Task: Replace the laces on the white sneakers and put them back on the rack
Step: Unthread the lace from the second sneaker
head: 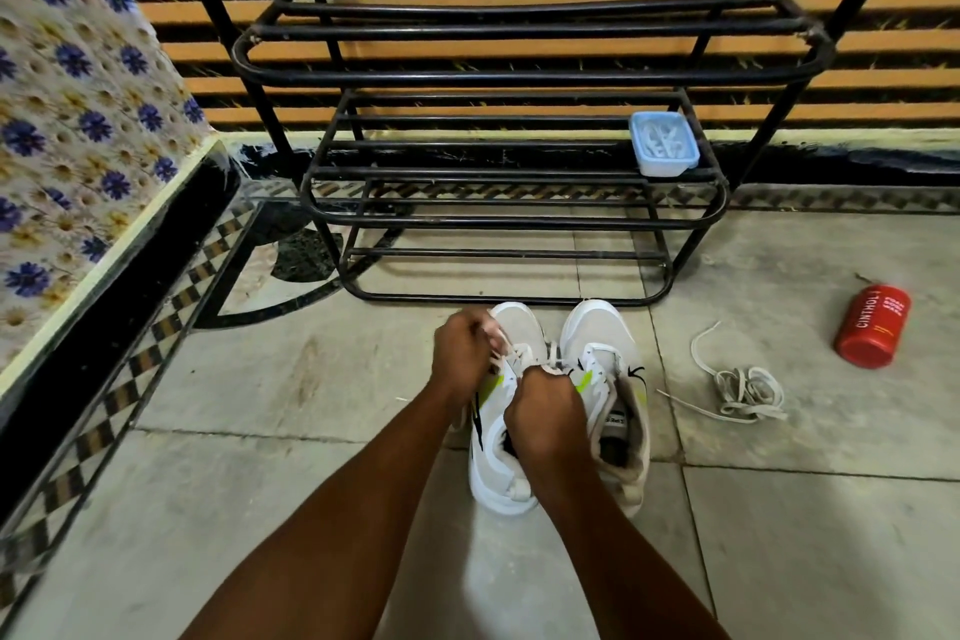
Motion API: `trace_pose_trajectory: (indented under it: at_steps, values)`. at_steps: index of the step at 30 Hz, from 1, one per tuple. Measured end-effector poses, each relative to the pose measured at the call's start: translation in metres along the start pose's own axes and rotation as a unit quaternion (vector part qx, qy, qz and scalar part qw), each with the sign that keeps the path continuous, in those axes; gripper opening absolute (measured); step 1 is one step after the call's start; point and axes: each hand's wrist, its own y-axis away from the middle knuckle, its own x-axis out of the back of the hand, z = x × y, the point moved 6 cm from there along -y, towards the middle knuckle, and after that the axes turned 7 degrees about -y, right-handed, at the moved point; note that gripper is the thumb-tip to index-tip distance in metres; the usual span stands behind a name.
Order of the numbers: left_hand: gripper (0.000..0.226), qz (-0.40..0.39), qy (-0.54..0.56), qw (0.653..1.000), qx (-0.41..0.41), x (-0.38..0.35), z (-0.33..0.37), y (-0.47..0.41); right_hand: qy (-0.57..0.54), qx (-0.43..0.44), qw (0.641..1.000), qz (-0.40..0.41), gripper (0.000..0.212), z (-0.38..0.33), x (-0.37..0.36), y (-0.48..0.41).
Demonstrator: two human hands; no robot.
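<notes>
Red can (872,326) marked CINTHOL lies near loose laces (748,392).

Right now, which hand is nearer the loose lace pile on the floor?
Right. The right hand sits left of the lace pile, the other sneaker between them; the left hand is farther left.

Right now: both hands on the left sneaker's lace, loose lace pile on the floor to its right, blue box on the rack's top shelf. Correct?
No. Head view shows the blue box on the rack, middle tier, not the top shelf. Rest stands: left hand and right hand hold the lace on the left sneaker, loose lace pile on the floor to its right.
</notes>
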Motion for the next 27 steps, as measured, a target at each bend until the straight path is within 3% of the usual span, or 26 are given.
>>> trace_pose_trajectory:
  at_steps: [2, 3, 5, 7, 9, 11, 15, 20, 21, 22, 23, 25, 26, 27]
  values:
    - [0.033, 0.059, 0.222, 0.966, 0.122, 0.004, -0.009, 0.000, 0.010, -0.003, 1.000, -0.016, 0.017, 0.000, 0.000, 0.000]
    - [0.036, 0.072, 0.271, 0.946, 0.162, 0.004, -0.012, 0.000, 0.013, -0.005, 1.000, -0.020, 0.017, 0.001, 0.000, 0.000]
    - [0.038, 0.051, 0.271, 0.946, 0.170, 0.006, -0.013, -0.001, 0.011, -0.005, 1.000, -0.024, 0.017, 0.001, 0.001, 0.000]
    - [0.033, -0.023, 0.189, 0.975, 0.112, 0.006, -0.009, -0.006, 0.006, -0.004, 1.000, -0.027, 0.016, 0.001, 0.001, 0.001]
    - [0.026, -0.111, 0.020, 0.994, 0.013, 0.007, -0.002, -0.009, 0.007, -0.003, 1.000, -0.027, 0.017, 0.001, 0.001, 0.001]
    - [0.025, -0.140, -0.173, 0.972, -0.078, 0.008, 0.002, -0.008, 0.011, -0.002, 1.000, -0.027, 0.018, 0.001, 0.001, 0.000]
    - [0.014, -0.069, -0.293, 0.946, -0.123, 0.003, 0.001, -0.003, 0.022, 0.005, 0.999, -0.034, 0.021, 0.001, 0.000, 0.000]
    - [0.009, -0.009, -0.461, 0.867, -0.188, -0.008, 0.030, 0.007, 0.023, 0.003, 0.999, -0.034, 0.022, -0.002, 0.000, -0.001]
    - [0.009, 0.011, -0.454, 0.865, -0.211, -0.008, 0.038, 0.007, 0.023, 0.004, 0.999, -0.036, 0.022, -0.002, 0.000, 0.000]
    - [0.011, 0.043, -0.407, 0.885, -0.220, -0.004, 0.046, 0.007, 0.022, 0.004, 0.999, -0.038, 0.023, -0.002, 0.000, 0.000]
    - [0.013, 0.080, -0.318, 0.923, -0.204, 0.004, 0.051, 0.003, 0.020, 0.004, 0.999, -0.039, 0.022, -0.002, 0.000, 0.000]
    - [0.018, 0.113, -0.021, 0.986, -0.122, 0.020, 0.051, -0.008, 0.016, -0.005, 0.999, -0.041, 0.022, -0.001, 0.000, 0.000]
    - [0.022, 0.097, 0.102, 0.987, -0.081, 0.022, 0.050, -0.013, 0.016, -0.006, 0.999, -0.042, 0.021, 0.000, 0.001, 0.000]
    - [0.023, 0.066, 0.157, 0.983, -0.064, 0.022, 0.051, -0.017, 0.016, -0.006, 0.999, -0.043, 0.021, 0.000, 0.000, 0.000]
